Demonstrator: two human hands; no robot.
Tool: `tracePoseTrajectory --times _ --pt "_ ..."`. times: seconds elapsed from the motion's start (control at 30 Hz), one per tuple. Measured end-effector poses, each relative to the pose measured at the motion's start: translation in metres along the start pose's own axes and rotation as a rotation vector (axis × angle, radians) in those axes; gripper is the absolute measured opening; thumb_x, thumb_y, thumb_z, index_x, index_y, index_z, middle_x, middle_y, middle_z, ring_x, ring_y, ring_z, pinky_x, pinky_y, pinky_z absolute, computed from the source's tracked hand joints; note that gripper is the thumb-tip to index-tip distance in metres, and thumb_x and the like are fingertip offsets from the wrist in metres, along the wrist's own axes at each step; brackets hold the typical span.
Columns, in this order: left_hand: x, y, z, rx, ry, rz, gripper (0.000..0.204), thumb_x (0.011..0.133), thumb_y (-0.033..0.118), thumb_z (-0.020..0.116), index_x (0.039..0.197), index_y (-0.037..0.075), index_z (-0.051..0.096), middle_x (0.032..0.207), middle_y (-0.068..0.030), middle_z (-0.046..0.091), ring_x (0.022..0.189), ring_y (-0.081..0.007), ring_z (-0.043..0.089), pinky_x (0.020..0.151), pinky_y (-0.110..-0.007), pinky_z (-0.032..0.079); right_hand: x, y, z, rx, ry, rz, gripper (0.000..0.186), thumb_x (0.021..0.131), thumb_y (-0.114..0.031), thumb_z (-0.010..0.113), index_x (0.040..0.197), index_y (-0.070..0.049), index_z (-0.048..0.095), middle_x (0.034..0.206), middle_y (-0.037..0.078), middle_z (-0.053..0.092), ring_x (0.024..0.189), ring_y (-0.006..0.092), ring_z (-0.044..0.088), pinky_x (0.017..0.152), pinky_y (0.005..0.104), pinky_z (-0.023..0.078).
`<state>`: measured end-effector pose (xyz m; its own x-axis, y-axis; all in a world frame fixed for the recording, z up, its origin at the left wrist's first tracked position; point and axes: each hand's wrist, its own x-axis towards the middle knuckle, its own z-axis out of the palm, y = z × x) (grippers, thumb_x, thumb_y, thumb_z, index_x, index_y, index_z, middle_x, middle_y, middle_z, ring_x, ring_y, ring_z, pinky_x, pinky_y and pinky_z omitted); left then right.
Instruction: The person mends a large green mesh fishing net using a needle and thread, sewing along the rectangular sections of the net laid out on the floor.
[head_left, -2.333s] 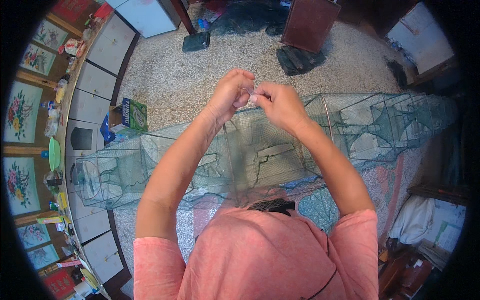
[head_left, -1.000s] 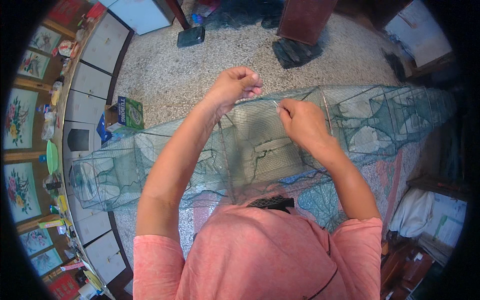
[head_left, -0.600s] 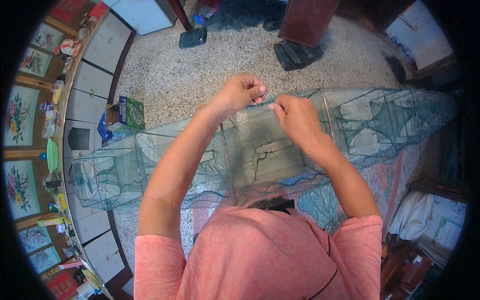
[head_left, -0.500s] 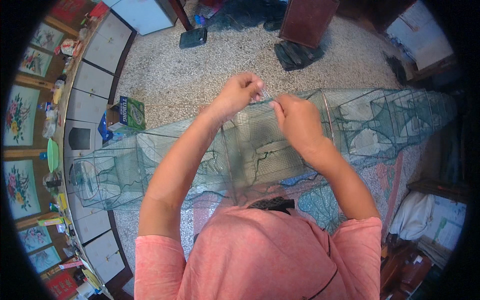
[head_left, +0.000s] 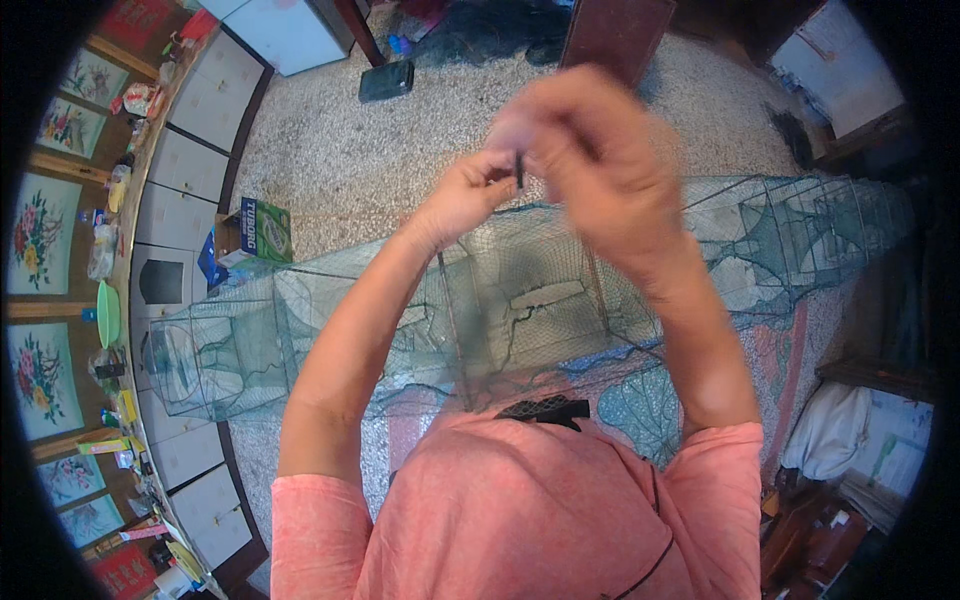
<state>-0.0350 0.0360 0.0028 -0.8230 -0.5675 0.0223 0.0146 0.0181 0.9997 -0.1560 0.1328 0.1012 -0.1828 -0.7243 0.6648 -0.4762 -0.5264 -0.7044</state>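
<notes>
A long, collapsible green mesh trap with square frames (head_left: pixel 780 240) stretches across in front of me. My left hand (head_left: pixel 490 178) is pinched at fingertip height by the trap's upper edge, on something I cannot make out. My right hand (head_left: pixel 565 130) is raised above and right of it, smeared by motion, its fingers curled. A short, thin dark piece (head_left: pixel 519 170) shows between the two hands; I cannot tell which one holds it.
A counter with small items and a green basin (head_left: pixel 109 312) runs along white cabinets (head_left: pixel 210 512) at left. A green-and-blue carton (head_left: pixel 262 232) stands behind the trap. A dark bundle (head_left: pixel 386 82) and a brown board (head_left: pixel 612 35) lie farther back. A white sack (head_left: pixel 825 430) is at right.
My right hand has swung up and forward, above my left hand, and is now blurred. The dark piece has appeared between them. My left hand has shifted only slightly.
</notes>
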Motion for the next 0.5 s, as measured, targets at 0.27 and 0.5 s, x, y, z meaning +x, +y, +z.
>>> tracePoseTrajectory --times 0.27,0.5 --pt "0.018 -0.008 -0.009 0.172 -0.197 -0.018 0.015 0.091 0.02 0.057 0.091 0.005 0.059 0.089 0.0 0.055 0.081 -0.0093 0.051 0.079 -0.025 0.042 -0.001 0.014 -0.06 0.199 0.286 0.46 0.016 0.093 -0.019 0.05 0.088 -0.008 0.06 0.07 0.004 0.065 0.047 0.0002 0.045 0.043 0.0156 0.034" --pt "0.034 -0.006 -0.006 0.103 -0.063 -0.212 0.019 0.095 0.023 0.053 0.092 0.004 0.056 0.085 -0.0018 0.059 0.081 -0.0106 0.056 0.074 -0.026 0.046 -0.066 0.023 -0.042 -0.524 -0.412 0.516 0.019 0.086 -0.022 0.055 0.082 -0.005 0.062 0.069 0.017 0.061 0.066 0.0342 0.061 0.06 0.0438 0.047"
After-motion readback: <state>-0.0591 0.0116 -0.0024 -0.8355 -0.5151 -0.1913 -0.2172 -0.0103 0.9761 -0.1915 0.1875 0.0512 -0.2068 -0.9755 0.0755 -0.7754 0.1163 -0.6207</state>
